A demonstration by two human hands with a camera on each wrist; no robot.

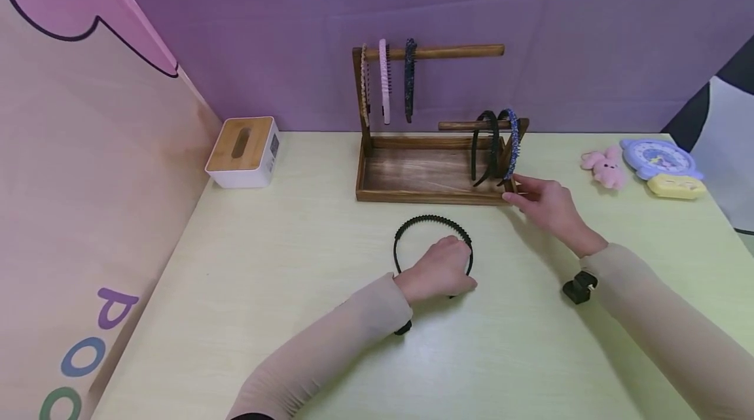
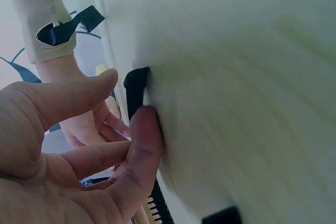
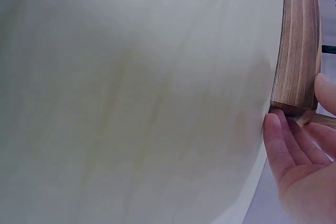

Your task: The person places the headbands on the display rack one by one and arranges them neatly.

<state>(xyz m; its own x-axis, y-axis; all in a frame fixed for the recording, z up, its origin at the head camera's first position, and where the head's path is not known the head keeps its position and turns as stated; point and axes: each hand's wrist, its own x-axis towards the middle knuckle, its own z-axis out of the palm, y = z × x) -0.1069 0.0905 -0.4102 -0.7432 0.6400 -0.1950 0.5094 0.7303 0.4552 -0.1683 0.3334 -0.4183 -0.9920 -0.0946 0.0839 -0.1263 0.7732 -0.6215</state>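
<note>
A black headband with a ridged top lies on the table. My left hand is over its right side, with fingertips at the band and the thumb apart from them in the left wrist view. A wooden headband rack with a tray base stands behind it. My right hand grips the tray's front right corner, thumb and fingers on either side of it. The upper bar bears a tan, a pink and a dark headband; the lower one bears black and blue headbands.
A white tissue box with a wooden lid stands at the back left. To the back right lie a pink plush toy, a blue clock-like toy and a yellow item. A purple cloth hangs behind the table.
</note>
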